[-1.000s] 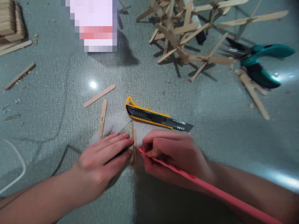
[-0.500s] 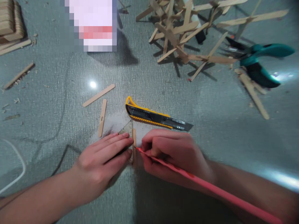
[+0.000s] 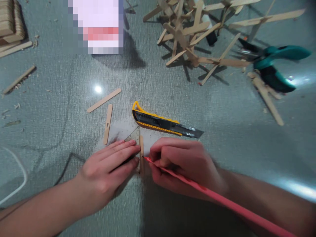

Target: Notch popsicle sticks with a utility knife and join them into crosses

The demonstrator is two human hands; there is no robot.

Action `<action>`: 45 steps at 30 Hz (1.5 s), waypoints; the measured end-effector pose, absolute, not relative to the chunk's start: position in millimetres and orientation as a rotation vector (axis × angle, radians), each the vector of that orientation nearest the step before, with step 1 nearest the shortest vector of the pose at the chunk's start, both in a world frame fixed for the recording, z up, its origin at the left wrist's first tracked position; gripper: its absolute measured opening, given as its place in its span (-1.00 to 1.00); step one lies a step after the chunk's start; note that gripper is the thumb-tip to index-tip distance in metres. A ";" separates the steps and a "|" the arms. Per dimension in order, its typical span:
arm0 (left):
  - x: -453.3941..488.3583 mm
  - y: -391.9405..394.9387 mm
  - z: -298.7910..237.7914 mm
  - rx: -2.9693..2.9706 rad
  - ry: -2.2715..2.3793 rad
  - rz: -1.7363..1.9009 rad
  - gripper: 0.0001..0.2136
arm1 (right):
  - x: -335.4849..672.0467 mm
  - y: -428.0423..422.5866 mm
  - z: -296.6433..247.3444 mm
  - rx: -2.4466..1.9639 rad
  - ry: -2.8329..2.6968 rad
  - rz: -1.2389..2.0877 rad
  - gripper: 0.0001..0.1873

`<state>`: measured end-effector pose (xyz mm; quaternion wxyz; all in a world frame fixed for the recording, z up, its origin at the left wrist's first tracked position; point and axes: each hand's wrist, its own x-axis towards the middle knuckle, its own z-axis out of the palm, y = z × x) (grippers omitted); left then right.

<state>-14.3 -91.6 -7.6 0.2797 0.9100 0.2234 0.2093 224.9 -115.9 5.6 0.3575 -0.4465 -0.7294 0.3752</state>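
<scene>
My left hand [image 3: 108,166] lies with its fingers stretched out, pressing on a clear set square [image 3: 134,134] that is mostly hidden beneath it. Along the set square's right edge runs a wooden craft stick [image 3: 141,143], upright in the view, near my left fingertips. My right hand [image 3: 179,161] is closed round a red pencil [image 3: 217,196], whose dark tip meets the stick's right side. A white patch [image 3: 149,140] lies under the stick. Just above my right hand rests a yellow and black utility knife [image 3: 160,121], its blade out to the right.
Left of the knife lie a notched craft stick [image 3: 108,124] and a plain one [image 3: 104,100]. A tangle of joined sticks [image 3: 187,39] and teal-handled pliers [image 3: 274,62] occupy the upper right. Stacked sticks [image 3: 10,23] fill the upper left corner; a white cable [image 3: 23,174] curves below.
Hardly anything differs. Both hands keep their places, with the pencil tip still at the stick; the whole view has shifted very slightly.
</scene>
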 end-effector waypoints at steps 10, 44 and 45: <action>-14.1 -91.3 -8.0 2.433 0.600 0.562 -0.74 | 224.5 -116.9 4.6 -1.149 -1.885 0.992 -0.71; -12.0 -91.7 -6.0 2.448 0.637 0.586 -0.76 | 225.2 -115.4 6.3 -1.168 -1.884 1.021 -0.71; -12.1 -91.8 -6.0 2.449 0.633 0.582 -0.76 | 225.1 -115.5 6.3 -1.170 -1.887 1.013 -0.71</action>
